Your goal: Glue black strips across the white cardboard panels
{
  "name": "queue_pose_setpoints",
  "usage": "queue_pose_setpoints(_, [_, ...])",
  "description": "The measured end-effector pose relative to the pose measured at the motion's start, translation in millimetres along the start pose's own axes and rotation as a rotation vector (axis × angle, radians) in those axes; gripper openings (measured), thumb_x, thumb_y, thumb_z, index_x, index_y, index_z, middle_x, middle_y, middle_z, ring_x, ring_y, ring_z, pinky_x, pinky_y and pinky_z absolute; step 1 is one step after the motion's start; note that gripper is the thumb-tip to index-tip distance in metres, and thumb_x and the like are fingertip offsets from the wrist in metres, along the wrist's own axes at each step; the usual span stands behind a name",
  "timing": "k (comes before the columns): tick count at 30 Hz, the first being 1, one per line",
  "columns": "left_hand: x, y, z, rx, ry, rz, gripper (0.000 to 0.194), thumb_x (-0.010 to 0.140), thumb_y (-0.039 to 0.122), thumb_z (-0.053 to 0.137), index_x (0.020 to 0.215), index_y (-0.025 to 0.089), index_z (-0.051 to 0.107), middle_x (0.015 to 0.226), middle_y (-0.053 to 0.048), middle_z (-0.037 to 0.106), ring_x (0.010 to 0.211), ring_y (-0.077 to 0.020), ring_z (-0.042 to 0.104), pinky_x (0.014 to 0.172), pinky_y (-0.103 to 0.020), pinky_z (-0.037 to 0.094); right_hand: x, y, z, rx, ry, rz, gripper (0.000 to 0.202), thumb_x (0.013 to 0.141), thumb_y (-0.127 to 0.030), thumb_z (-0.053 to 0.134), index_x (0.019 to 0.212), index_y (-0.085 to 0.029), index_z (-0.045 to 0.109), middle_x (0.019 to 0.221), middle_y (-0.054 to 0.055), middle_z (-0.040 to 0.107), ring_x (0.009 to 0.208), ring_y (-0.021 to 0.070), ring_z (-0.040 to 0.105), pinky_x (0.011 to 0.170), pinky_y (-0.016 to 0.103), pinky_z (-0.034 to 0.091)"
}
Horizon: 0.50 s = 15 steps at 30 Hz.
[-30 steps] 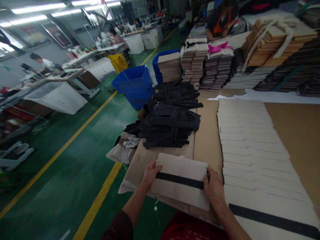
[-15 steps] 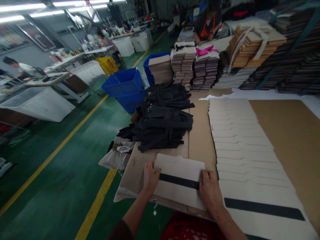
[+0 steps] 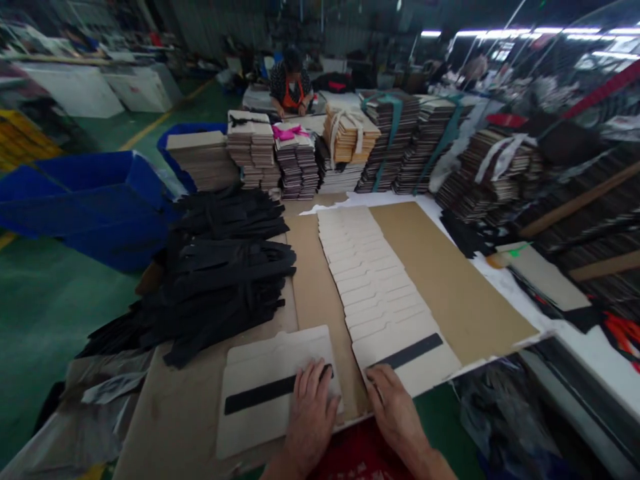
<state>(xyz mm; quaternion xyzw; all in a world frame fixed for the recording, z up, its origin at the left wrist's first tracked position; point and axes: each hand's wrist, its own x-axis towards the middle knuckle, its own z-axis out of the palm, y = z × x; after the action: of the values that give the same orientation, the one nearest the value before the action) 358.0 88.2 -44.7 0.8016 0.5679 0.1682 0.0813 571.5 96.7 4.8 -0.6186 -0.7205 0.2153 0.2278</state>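
My left hand (image 3: pixel 313 403) lies with fingers spread on a beige panel (image 3: pixel 260 360) that has a black strip (image 3: pixel 260 395) across it; its fingertips cover part of the strip. At the lower left corner of a long overlapping row of beige panels (image 3: pixel 370 267), my right hand (image 3: pixel 390 397) has its fingers curled close to the end of another black strip (image 3: pixel 413 350). Whether those fingers grip anything is hard to make out. Bundles of black strips (image 3: pixel 230 267) lie on the table beyond the left panel.
Blue bins (image 3: pixel 115 200) stand at the left. Stacked panels (image 3: pixel 250 147) and a tied wooden-coloured bundle (image 3: pixel 350 133) line the table's far side. A person in an orange apron (image 3: pixel 293 87) works behind them. Dark stacks (image 3: pixel 495 173) rise at the right.
The view has swung to the right. My right hand has left the single panel's edge for the row of panels. My left hand has moved from the panel's left edge onto its right part.
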Motion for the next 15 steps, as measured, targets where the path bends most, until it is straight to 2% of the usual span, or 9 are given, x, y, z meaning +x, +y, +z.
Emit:
queue_pose_setpoints(4, [34,35,-0.6,-0.120,-0.150,0.123,0.065,0.087,0.026,0.056,0.148,0.022,0.034,0.158,-0.007,0.031,0.144,-0.0282,0.027,0.116,-0.050,0.030,15,86,-23,-0.226,0.241,0.226,0.041,0.095,-0.037,0.039,0.120,-0.013,0.059,0.122,0.017,0.060,0.116,0.0250,0.055,0.102,0.041,0.045])
queue_pose_setpoints(6, [51,52,5.8,-0.169,-0.210,0.154,0.074,0.084,0.032,0.061,0.150,0.021,0.029,0.160,-0.009,0.023,0.146,-0.0313,0.022,0.117,-0.054,0.027,24,124,-32,-0.292,0.305,0.307,0.052,0.095,-0.041,0.035,0.127,-0.005,0.054,0.131,0.024,0.054,0.126,0.0317,0.048,0.104,0.050,0.041])
queue_pose_setpoints(8, [66,64,15.5,-0.194,-0.240,0.154,0.080,0.082,0.040,0.064,0.151,0.020,0.029,0.161,-0.011,0.018,0.147,-0.0344,0.017,0.117,-0.056,0.024,27,151,-35,-0.319,0.329,0.353,0.060,0.095,-0.045,0.031,0.131,0.000,0.050,0.137,0.029,0.048,0.132,0.0367,0.041,0.105,0.057,0.036])
queue_pose_setpoints(11, [74,67,29.2,-0.178,-0.278,0.134,0.081,0.080,0.045,0.065,0.150,0.019,0.032,0.161,-0.012,0.016,0.147,-0.0354,0.014,0.118,-0.056,0.022,24,171,-27,-0.323,0.328,0.367,0.066,0.096,-0.049,0.027,0.136,0.000,0.045,0.143,0.029,0.043,0.137,0.0378,0.036,0.108,0.060,0.029])
queue_pose_setpoints(15, [63,56,34.2,-0.085,-0.299,0.140,0.083,0.077,0.044,0.067,0.150,0.021,0.033,0.160,-0.010,0.019,0.146,-0.0338,0.020,0.117,-0.050,0.027,18,171,-12,-0.338,0.322,0.344,0.066,0.095,-0.048,0.031,0.141,0.000,0.041,0.149,0.026,0.037,0.140,0.0364,0.031,0.111,0.058,0.025])
